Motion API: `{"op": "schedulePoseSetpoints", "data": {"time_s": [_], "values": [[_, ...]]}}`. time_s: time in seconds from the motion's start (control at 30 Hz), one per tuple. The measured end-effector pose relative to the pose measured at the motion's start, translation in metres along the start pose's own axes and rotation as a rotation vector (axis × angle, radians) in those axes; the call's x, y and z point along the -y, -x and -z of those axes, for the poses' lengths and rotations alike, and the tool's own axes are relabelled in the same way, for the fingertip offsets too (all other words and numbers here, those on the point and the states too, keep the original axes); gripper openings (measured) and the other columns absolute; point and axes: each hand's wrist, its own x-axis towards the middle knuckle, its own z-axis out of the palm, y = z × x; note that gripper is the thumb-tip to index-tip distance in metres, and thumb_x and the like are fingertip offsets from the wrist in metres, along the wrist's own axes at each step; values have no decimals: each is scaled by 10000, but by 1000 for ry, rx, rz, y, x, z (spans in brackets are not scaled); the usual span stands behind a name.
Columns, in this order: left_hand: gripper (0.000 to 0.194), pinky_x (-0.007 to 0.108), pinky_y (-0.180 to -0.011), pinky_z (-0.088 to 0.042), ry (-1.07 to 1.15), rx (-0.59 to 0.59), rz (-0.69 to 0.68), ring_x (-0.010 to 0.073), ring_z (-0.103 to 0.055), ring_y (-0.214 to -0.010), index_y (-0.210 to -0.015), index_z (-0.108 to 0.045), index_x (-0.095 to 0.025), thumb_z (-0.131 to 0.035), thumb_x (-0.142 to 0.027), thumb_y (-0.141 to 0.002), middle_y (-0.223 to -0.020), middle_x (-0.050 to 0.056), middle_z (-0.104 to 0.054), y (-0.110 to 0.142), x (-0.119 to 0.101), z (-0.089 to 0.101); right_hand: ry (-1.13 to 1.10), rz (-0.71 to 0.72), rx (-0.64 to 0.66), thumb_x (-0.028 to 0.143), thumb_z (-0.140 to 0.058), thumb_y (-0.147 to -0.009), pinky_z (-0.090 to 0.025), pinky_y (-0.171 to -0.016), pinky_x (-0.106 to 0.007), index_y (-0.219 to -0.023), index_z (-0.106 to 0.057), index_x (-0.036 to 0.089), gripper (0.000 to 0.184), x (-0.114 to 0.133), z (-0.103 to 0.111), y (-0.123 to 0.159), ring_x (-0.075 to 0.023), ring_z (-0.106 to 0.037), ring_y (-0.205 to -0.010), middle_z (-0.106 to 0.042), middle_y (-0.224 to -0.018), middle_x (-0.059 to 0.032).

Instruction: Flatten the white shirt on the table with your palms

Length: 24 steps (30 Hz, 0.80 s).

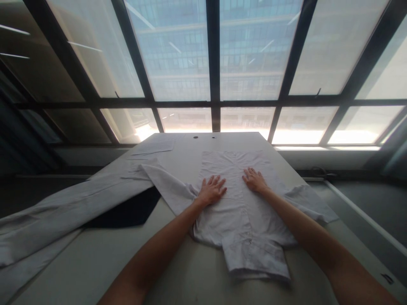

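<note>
A white shirt lies spread flat on the pale table, collar end toward me, sleeves out to both sides. My left hand rests flat on the shirt's left half, fingers spread and open. My right hand presses flat on the right half, fingers stretched out, holding nothing. One long sleeve runs off to the left from beside my left hand.
Another white garment is draped over the table's left side, with a dark cloth under it. A sheet of paper lies at the far left. Large windows stand behind the table's far edge.
</note>
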Motion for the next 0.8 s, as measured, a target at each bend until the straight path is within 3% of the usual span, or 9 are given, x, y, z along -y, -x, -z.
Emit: {"op": "schedulePoseSetpoints", "data": {"time_s": [0.37, 0.5, 0.67, 0.8], "values": [[638, 724, -1148, -98, -32, 22, 13, 356, -101, -1542, -1604, -235, -334, -189, -610, -1031, -1682, 49, -154, 45, 4, -5, 10, 29, -13, 480, -223, -1046, -133, -1204, -517, -1597, -273, 174, 633, 21, -3, 42, -279, -150, -1534, -191, -1672, -138], [728, 712, -1160, -65, -10, 48, -14, 361, -99, -1541, -1604, -248, -269, -217, -677, -1003, -1675, 100, -168, 20, -10, 0, 12, 24, -24, 469, -235, -1047, -138, -1203, -518, -1596, -280, 169, 627, 23, 0, 45, -281, -165, -1530, -208, -1667, -140], [762, 639, -1192, -102, 59, 41, -201, 307, -113, -1547, -1610, -214, -244, -172, -700, -1001, -1674, 91, -186, -26, -40, -5, 32, 19, -31, 454, -261, -1048, -153, -1200, -514, -1592, -293, 180, 611, 25, 2, 45, -278, -182, -1525, -230, -1663, -128], [703, 564, -1211, -122, 53, 44, -270, 272, -144, -1544, -1599, -252, -255, -180, -655, -1025, -1669, 79, -214, -45, -23, -9, 28, 29, -47, 456, -260, -1048, -154, -1200, -508, -1587, -308, 175, 610, 24, 1, 46, -283, -195, -1521, -238, -1660, -132]]}}
